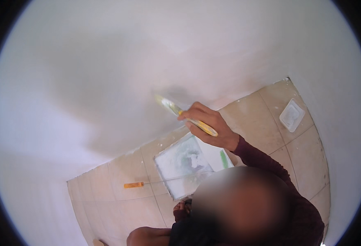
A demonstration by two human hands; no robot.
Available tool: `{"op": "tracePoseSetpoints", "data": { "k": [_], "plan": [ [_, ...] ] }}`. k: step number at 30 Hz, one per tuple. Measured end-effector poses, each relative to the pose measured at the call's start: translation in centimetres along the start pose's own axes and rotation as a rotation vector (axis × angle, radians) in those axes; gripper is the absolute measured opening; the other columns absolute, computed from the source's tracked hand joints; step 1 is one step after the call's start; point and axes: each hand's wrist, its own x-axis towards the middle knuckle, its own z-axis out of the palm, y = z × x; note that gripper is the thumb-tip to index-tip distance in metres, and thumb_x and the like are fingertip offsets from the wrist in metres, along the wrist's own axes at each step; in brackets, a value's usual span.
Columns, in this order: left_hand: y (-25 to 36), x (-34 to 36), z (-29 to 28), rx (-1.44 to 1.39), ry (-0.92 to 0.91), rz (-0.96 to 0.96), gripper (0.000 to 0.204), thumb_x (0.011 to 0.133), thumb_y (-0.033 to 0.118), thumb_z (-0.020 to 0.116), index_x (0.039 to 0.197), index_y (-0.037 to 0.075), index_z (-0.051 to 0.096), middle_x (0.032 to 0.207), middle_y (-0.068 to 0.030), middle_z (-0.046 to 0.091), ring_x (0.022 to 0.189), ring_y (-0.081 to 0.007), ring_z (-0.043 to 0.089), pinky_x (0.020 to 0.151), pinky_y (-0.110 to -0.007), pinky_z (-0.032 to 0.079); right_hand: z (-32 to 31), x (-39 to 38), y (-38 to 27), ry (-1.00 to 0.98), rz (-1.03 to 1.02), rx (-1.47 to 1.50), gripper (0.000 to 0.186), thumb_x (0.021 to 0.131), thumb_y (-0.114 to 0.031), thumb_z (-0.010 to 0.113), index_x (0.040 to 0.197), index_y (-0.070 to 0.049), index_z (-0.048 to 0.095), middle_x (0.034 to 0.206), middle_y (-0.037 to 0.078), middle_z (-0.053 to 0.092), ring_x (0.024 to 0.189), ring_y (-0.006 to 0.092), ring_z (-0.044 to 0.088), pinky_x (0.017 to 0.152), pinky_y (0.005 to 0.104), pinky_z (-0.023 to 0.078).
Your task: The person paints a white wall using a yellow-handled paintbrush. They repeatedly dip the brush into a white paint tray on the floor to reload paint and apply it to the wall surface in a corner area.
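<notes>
My right hand (208, 124) is shut on a paintbrush (179, 111) with a yellow handle. Its bristles press against the white wall (106, 74), beside a greyish wet patch. My arm in a dark maroon sleeve reaches up from the lower right. Below the hand, a white paint tray (183, 165) smeared with paint lies on the tiled floor, with a green streak on its right side. Only a small part of my left hand (181, 206) shows by the tray's near corner. The rest is hidden, and I cannot tell its grip.
A thin tool with an orange handle (133, 185) lies on the beige tiles (123, 209) left of the tray. A white square container (292, 115) sits on the floor at the right near the wall corner. White walls enclose the floor on the left, far and right sides.
</notes>
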Motion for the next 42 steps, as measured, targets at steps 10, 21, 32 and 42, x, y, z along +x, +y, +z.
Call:
{"op": "tracePoseSetpoints", "data": {
  "k": [10,21,32,42],
  "plan": [
    [-3.4,1.8,-0.9,-0.096,-0.023,0.043,0.041,0.096,0.033,0.057,0.065,0.006,0.057,0.054,-0.0063,0.059,0.043,-0.0121,0.049,0.043,-0.025,0.037,5.1,-9.2,7.3,-0.481,0.558,-0.341,0.024,0.08,-0.028,0.059,0.088,-0.007,0.069,0.078,0.016,0.068,0.074,0.0353,0.066,0.068,0.0442,0.052],
    [-2.1,1.0,-0.3,-0.125,-0.008,0.066,0.042,0.097,0.031,0.053,0.064,0.005,0.055,0.051,-0.0053,0.055,0.043,-0.0134,0.047,0.044,-0.028,0.036,4.0,-10.8,7.2,-0.284,0.422,-0.015,0.025,0.082,-0.024,0.06,0.095,-0.004,0.068,0.079,0.015,0.068,0.069,0.029,0.066,0.064,0.0386,0.052],
    [0.2,0.0,0.2,-0.097,-0.044,0.045,0.042,0.098,0.029,0.054,0.064,0.005,0.055,0.052,-0.0075,0.057,0.051,-0.0167,0.056,0.051,-0.029,0.045,2.9,-16.8,8.7,-0.043,1.16,1.08,0.033,0.096,-0.027,0.051,0.118,-0.004,0.059,0.091,0.01,0.066,0.081,0.0155,0.064,0.071,0.0333,0.053],
    [-1.1,0.7,-0.2,-0.047,-0.024,0.036,0.048,0.098,0.03,0.053,0.057,0.006,0.055,0.051,-0.0066,0.058,0.047,-0.015,0.053,0.05,-0.028,0.043,-3.8,-8.3,5.1,0.316,0.473,1.02,0.039,0.099,-0.031,0.044,0.128,-0.005,0.047,0.103,0.012,0.063,0.091,0.0203,0.061,0.076,0.0391,0.051]
  ]
}}
